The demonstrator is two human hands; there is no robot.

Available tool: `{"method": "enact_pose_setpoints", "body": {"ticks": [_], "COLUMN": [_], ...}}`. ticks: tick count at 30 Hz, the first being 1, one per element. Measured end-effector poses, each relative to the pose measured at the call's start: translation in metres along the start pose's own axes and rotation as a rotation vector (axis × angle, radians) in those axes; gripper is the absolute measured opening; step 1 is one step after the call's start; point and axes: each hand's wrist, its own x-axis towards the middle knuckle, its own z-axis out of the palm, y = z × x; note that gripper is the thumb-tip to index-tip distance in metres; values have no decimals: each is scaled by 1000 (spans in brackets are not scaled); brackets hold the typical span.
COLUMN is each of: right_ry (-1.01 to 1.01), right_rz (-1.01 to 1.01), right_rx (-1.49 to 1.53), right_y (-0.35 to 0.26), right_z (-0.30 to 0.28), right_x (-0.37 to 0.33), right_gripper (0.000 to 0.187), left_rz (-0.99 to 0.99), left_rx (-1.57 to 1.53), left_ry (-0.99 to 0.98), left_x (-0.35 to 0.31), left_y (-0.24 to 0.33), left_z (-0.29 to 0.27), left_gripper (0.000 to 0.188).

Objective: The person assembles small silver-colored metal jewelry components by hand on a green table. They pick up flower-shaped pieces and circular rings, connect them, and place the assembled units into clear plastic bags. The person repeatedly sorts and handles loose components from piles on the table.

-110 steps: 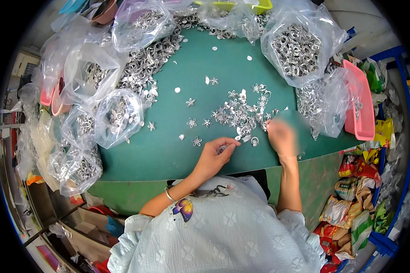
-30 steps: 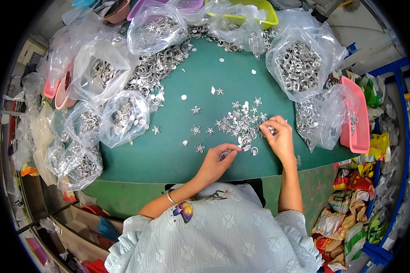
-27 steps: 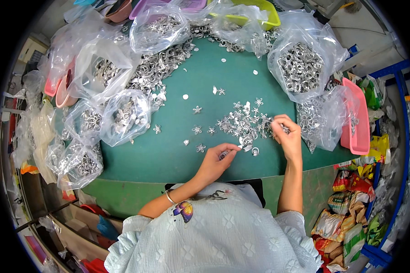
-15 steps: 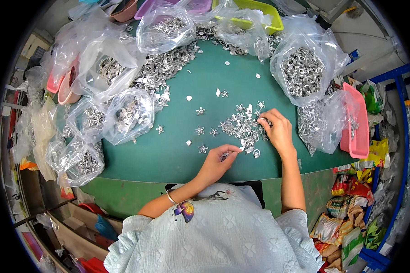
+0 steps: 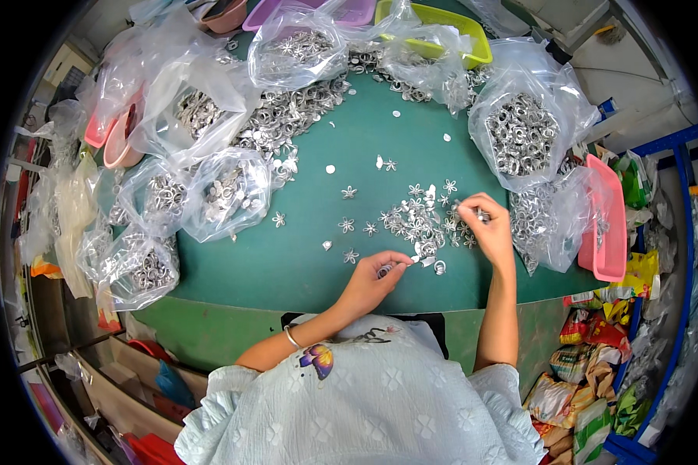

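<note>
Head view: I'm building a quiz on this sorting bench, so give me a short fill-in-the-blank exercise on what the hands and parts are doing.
1. The left hand pinches a small metal ring just above the ______ table top.
2. The right hand rests at the ______ edge of the loose pile of silver flower-shaped pieces.
3. The bulk parts around the table sit in clear ______ bags.
4. The tray beyond the right hand is ______.

Missing words: green; right; plastic; pink

Bright even light, soft shadows, sharp centre, fisheye-bent rim
</note>
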Motion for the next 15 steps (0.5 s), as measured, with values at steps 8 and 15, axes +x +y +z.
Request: {"method": "enact_pose_setpoints", "body": {"ticks": [8, 15], "right_ry": [83, 68], "right_rz": [566, 533], "right_rx": [1613, 1807], "right_y": [26, 16], "right_z": [6, 16], "right_x": [1, 9], "right_gripper": [23, 15], "left_rz": [5, -1], "left_rx": [-31, -29], "left_ry": [-42, -34], "left_x": [0, 0], "left_y": [-1, -3], "left_z": [3, 2], "left_gripper": [16, 16]}}
